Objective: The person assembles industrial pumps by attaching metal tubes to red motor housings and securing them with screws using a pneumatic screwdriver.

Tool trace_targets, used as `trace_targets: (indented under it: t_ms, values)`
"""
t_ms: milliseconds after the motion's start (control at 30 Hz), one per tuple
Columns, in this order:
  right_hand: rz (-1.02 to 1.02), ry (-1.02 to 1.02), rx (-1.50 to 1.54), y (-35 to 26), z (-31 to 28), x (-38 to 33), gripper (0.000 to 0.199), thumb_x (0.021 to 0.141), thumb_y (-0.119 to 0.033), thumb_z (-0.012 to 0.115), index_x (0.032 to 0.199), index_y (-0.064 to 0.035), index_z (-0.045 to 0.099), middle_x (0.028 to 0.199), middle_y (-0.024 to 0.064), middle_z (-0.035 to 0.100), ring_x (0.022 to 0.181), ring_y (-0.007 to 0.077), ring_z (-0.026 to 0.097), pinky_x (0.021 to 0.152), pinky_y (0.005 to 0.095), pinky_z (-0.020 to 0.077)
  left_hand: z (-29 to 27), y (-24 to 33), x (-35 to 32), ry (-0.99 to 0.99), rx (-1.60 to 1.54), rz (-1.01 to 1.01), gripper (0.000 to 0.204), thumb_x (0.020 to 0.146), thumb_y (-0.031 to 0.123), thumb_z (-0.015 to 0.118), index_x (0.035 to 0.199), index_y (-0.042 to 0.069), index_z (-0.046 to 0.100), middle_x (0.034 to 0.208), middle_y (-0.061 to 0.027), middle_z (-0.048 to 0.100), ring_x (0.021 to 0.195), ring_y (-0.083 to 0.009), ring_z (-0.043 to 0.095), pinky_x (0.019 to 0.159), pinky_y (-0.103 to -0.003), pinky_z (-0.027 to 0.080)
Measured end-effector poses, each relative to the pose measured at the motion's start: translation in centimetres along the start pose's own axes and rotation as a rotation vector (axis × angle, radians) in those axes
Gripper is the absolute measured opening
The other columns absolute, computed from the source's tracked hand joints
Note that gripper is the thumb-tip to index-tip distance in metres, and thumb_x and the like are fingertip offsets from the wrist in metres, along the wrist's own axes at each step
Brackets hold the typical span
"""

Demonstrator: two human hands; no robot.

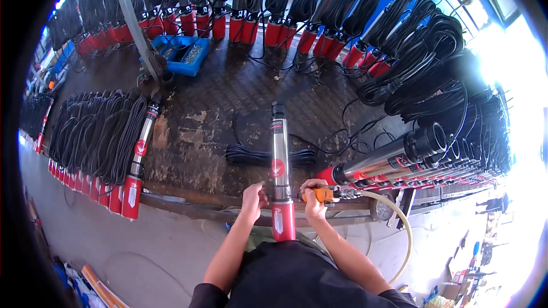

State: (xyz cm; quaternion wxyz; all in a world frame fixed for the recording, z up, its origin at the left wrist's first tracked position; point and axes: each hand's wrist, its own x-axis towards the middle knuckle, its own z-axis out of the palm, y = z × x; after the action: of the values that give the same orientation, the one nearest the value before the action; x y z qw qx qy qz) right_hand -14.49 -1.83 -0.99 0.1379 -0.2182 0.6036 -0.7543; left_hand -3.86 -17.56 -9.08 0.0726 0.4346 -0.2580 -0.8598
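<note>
A long submersible pump (pixel 280 148) with a steel body, black top and red lower end lies in front of me, its red end reaching past the bench edge towards my body. A bundled black cable (pixel 242 155) lies on the bench, passing beneath the pump. My right hand (pixel 313 201) is closed around an orange air tool (pixel 326 195) just right of the pump; a pale hose (pixel 402 217) runs from it. My left hand (pixel 254 198) is beside the pump's left side with curled fingers; whatever they pinch, if anything, is too small to make out.
The worn dark bench (pixel 200 120) carries a blue tray (pixel 184 68) of small metal parts. Pumps with coiled cables (pixel 103 137) line the left, the back and the right. A grey metal post (pixel 134 23) rises at the back left. Loose cable (pixel 342 147) trails on the right.
</note>
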Motion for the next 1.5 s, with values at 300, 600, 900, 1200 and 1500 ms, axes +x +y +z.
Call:
trace_targets:
  t_ms: [300, 600, 900, 1200, 1500]
  values:
    - [0.012, 0.008, 0.052, 0.9, -0.6, -0.5, 0.018, 0.089, 0.003, 0.051, 0.104, -0.0061, 0.049, 0.092, 0.0109, 0.059, 0.077, 0.0133, 0.055, 0.069, 0.0278, 0.0491, 2.4, 1.7, 2.6, -0.197, 0.613, 0.066, 0.048, 0.089, 0.055, 0.070, 0.098, 0.007, 0.066, 0.070, 0.0037, 0.059, 0.053, -0.0071, 0.056, 0.046, -0.024, 0.046]
    - [0.054, 0.214, 0.173, -0.5, -1.5, 1.5, 0.019, 0.082, 0.005, 0.059, 0.100, 0.0007, 0.063, 0.088, 0.0071, 0.067, 0.072, 0.0112, 0.062, 0.063, 0.0255, 0.0511, 5.5, 1.0, 2.8, -0.147, 0.785, 0.097, 0.043, 0.071, 0.039, 0.088, 0.088, 0.003, 0.074, 0.075, -0.0013, 0.067, 0.065, -0.0113, 0.062, 0.057, -0.028, 0.046]
    - [0.095, 0.527, 0.008, -3.1, -13.1, -10.5, 0.022, 0.087, -0.008, 0.064, 0.108, -0.0048, 0.058, 0.096, 0.0062, 0.063, 0.082, 0.0125, 0.059, 0.072, 0.0277, 0.0510, 10.0, 0.6, -4.4, 0.314, 1.917, 0.272, 0.067, 0.072, 0.068, 0.073, 0.092, 0.004, 0.077, 0.094, -0.0181, 0.075, 0.093, -0.0348, 0.073, 0.083, -0.045, 0.056]
    - [0.020, 0.810, -0.175, -6.4, -20.1, -18.7, 0.018, 0.077, 0.010, 0.063, 0.092, -0.0003, 0.064, 0.085, 0.0075, 0.067, 0.083, 0.0151, 0.066, 0.079, 0.0294, 0.0541, 30.5, -13.3, -5.5, -1.074, 1.855, 0.905, 0.022, 0.090, 0.031, 0.067, 0.090, 0.009, 0.066, 0.084, -0.0135, 0.068, 0.080, -0.0380, 0.068, 0.068, -0.050, 0.053]
    - [0.003, 1.138, -0.137, -4.6, -21.2, -26.3, 0.017, 0.079, 0.010, 0.065, 0.092, -0.0004, 0.068, 0.087, 0.0054, 0.068, 0.086, 0.0124, 0.067, 0.087, 0.0298, 0.0528, 43.9, -32.3, 3.0, -0.995, 2.616, 0.796, 0.028, 0.088, 0.021, 0.061, 0.110, 0.010, 0.075, 0.112, -0.0185, 0.072, 0.109, -0.0352, 0.069, 0.088, -0.048, 0.057]
